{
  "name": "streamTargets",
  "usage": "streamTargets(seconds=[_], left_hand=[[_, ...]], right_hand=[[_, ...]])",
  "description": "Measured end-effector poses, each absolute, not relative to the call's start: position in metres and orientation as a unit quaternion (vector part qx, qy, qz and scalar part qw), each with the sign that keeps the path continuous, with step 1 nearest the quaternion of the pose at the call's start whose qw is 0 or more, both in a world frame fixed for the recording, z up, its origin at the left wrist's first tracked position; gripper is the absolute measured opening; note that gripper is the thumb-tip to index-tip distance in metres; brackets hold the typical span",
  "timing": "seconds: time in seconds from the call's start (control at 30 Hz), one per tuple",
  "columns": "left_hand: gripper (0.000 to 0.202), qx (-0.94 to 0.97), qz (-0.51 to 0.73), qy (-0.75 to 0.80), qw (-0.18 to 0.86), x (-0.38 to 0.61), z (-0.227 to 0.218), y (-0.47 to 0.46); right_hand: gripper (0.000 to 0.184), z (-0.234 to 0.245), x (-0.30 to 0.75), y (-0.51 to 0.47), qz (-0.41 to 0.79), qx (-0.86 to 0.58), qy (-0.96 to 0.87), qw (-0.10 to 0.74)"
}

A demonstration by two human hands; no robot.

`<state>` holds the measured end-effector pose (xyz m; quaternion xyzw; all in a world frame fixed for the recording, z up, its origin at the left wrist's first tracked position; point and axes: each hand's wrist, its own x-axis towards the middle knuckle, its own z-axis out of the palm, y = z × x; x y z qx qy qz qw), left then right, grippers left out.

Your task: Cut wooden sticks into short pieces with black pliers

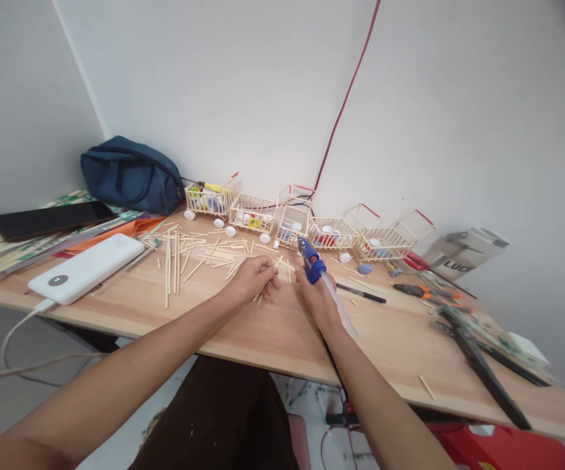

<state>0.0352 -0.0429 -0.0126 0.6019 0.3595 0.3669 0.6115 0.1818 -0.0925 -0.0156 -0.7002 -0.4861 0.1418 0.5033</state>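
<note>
The worktop (272,339) fills mid-frame, with a row of stick carts (292,225) along its far edge. At centre, the right hand (319,297) grips a glue gun (311,261). Just left of it, the left hand (255,275) pinches sticks (261,295) against the wood. This looks like a gluing step, which calls for the nozzle to meet the stick end.

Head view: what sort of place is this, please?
Probably a home craft desk: loose thin sticks lie on the wooden table, a row of small stick-built carts stands by the wall, and the right hand holds a blue glue gun.
</note>
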Motion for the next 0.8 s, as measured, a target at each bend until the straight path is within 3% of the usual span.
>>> streamTargets(seconds=[0.8], left_hand=[[0.012,0.604,0.372,0.349,0.613,0.0337,-0.0140,-0.0428]], right_hand=[[0.034,-0.0209,0.1841,-0.0929,0.134,-0.689,-0.498,0.509]])
